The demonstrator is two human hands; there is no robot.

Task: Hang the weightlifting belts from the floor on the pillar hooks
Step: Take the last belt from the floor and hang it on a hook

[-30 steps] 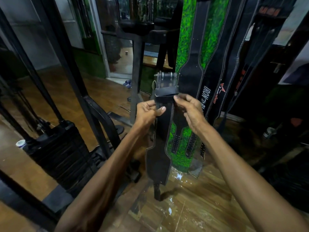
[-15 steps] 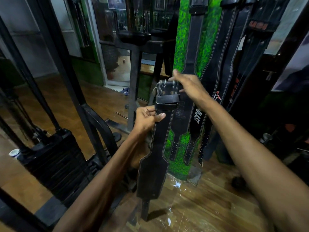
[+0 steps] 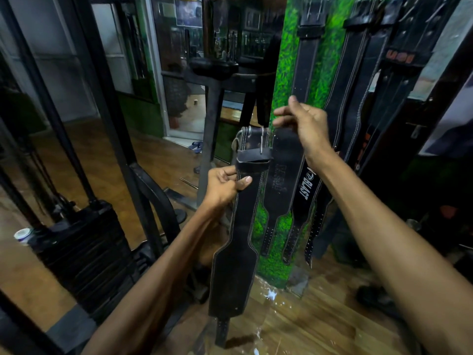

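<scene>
Left hand (image 3: pixel 225 187) grips 1 belt (image 3: pixel 238 242) hanging lengthwise below its buckle; right hand (image 3: pixel 304 124), loosely spread, hovers nearer the pillar (image 3: pixel 284 80).

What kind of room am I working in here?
Most likely a gym: a black stacked-plate weight machine stands at left, black leather weightlifting belts hang on the green turf-covered pillar, and the floor is wood.

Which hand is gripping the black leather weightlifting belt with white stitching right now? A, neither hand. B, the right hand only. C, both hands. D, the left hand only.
D: the left hand pinches the black leather weightlifting belt with white stitching just under its buckle, while the right hand hangs above it with nothing in its fingers.
</scene>
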